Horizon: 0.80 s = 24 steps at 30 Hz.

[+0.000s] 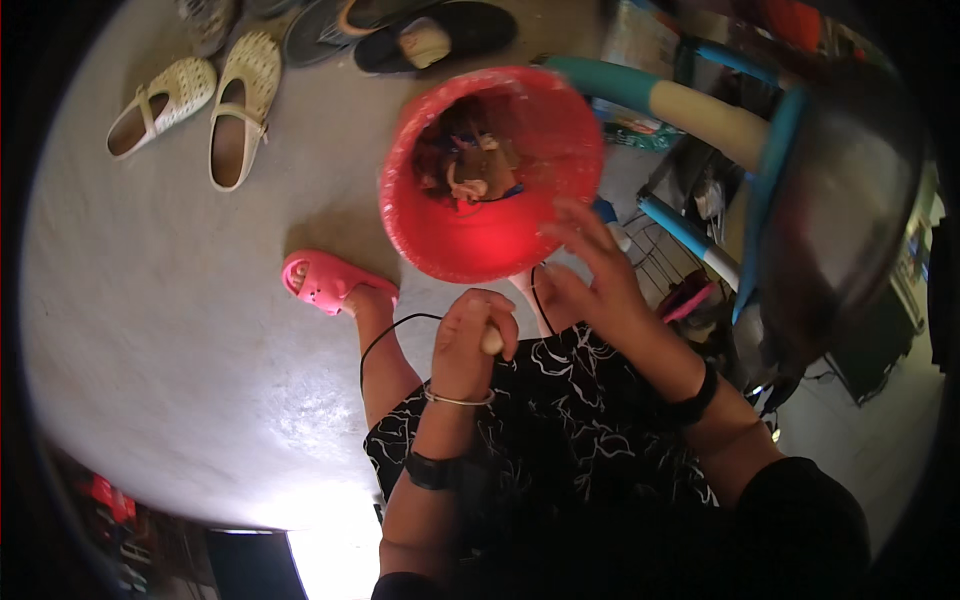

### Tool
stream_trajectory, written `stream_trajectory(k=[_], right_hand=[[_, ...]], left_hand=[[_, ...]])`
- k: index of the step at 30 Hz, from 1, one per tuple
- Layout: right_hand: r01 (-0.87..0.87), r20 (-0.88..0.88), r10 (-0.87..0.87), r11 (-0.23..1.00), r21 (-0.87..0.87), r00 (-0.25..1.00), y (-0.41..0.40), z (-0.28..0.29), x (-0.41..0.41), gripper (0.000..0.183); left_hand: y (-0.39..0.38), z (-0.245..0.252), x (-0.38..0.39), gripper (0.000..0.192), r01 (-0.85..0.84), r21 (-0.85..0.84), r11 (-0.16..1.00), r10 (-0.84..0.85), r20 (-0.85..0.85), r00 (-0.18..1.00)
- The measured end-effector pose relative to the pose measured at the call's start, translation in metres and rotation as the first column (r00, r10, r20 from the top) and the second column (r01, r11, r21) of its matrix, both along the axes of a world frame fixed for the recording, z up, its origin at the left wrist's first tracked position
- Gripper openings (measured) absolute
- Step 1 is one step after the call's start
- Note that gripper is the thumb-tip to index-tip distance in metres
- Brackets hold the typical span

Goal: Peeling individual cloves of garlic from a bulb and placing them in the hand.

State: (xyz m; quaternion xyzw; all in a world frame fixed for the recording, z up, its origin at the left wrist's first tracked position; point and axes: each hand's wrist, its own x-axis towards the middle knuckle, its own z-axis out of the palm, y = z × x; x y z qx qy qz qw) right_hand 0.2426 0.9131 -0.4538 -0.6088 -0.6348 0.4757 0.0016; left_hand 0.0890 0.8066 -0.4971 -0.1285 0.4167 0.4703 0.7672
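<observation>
My left hand [466,341] is curled above my lap around a small pale rounded object [493,341]; most of it is hidden by the fingers, so I cannot tell what it is. With fingers spread and slightly blurred, my right hand [596,270] hovers by the near right rim of a red plastic bucket [480,247]. Nothing shows in that hand. Inside the bucket lies a heap of brown and pale scraps [480,169]. A thin black cord [390,330] loops out from behind my left hand and down beside my leg.
Cream perforated shoes [238,142] and dark footwear [435,37] lie on the concrete floor [187,300] beyond the bucket. A teal-and-cream tubular frame [705,112] stands on the right, near a wire basket [660,247]. My foot wears a pink slipper [334,281].
</observation>
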Motion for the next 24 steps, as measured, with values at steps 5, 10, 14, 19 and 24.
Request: stream_trajectory(k=[5, 10, 14, 19, 24], right_hand=[[-0.119, -0.133, 0.106, 0.989, -0.09, 0.985, 0.003, 0.109, -0.001, 0.033], [-0.11, -0.361, 0.103, 0.994, 0.001, 0.927, 0.028, 0.218, 0.046, 0.025], [-0.064, -0.174, 0.107, 0.97, 0.235, 0.979, 0.044, 0.27, 0.115, 0.016], [0.096, 0.085, -0.125, 0.955, 0.28, 0.989, 0.067, 0.28, 0.179, 0.013], [0.277, 0.02, -0.301, 0.899, 0.34, 0.953, 0.079, 0.271, 0.201, 0.011]], left_hand=[[-0.008, 0.002, 0.004, 0.015, 0.024, -0.022, 0.999, -0.022, 0.092, 0.996], [0.025, 0.061, 0.008, 0.023, 0.197, 0.12, 0.973, -0.214, 0.149, 0.966], [0.05, 0.117, 0.002, 0.042, 0.221, 0.201, 0.954, -0.257, 0.173, 0.951], [0.07, 0.199, -0.002, 0.035, 0.352, 0.082, 0.932, -0.35, -0.04, 0.936], [0.078, 0.274, 0.001, 0.031, 0.356, 0.134, 0.925, -0.342, -0.117, 0.932]])
